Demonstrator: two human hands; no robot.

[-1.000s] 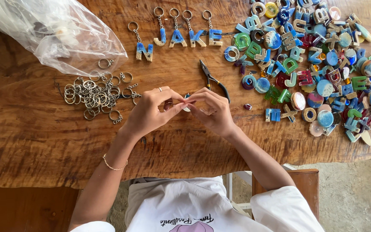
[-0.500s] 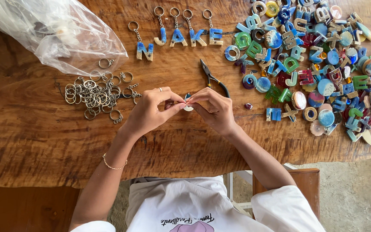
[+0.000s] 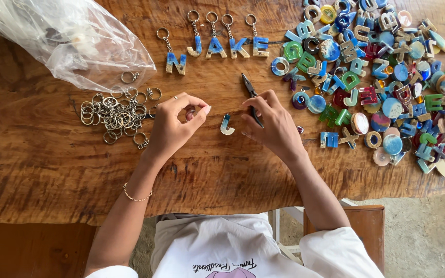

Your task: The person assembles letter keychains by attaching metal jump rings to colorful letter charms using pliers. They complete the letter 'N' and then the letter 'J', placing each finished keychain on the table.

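wooden table [image 3: 37, 170], brown, worn grain. left hand [image 3: 173, 126]: fingertips pinched narrow near a small part, too small to tell; ring on one finger, thin bracelet [image 3: 136, 195] at wrist. right hand [image 3: 274, 123]: curled over pliers [image 3: 251, 98], touching them, grip not clearly closed; cannot tell whether held. loose letter [image 3: 226, 124]: curved, blue and pale, flat on table between the hands, apart from both. key rings [image 3: 114, 116]: metal heap, just left of left hand. plastic bag [image 3: 63, 38]: clear, crumpled, top left corner. finished keychains [image 3: 215, 44]: five letters on chains, in a row above the hands, first one set lower. letter pile [image 3: 382, 77]: resin letters and discs, blue, green, red, wood tones, spread on right side. white shirt [image 3: 227, 247] at bottom edge.
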